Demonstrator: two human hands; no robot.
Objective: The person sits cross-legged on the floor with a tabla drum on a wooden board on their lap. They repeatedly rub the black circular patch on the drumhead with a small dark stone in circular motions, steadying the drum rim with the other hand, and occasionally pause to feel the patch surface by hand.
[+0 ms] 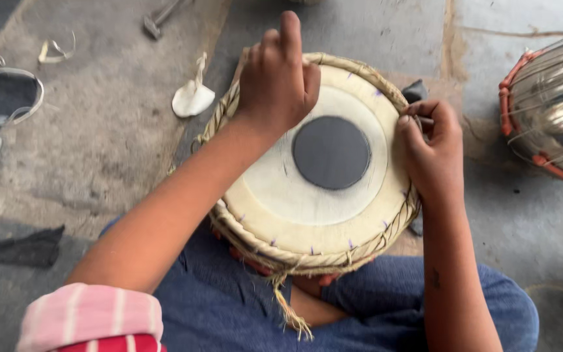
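Seen from above, a round hand drum (pixel 320 195) with a pale skin and a black centre disc (pixel 331 152) rests on the seated person's lap, on blue trousers (pixel 229 306). Its edge is a braided straw-coloured rim (pixel 307 261). The left hand (pixel 276 78) presses down on the far rim, fingers curled, steadying the drum. The right hand (pixel 430 151) pinches something thin at the right rim; what it is cannot be told. Judging by this, the rim lacing is being worked, and tightening calls for a firm, steady pull. A second, metal-bodied drum (pixel 552 107) lies apart on the concrete floor (pixel 99 130).
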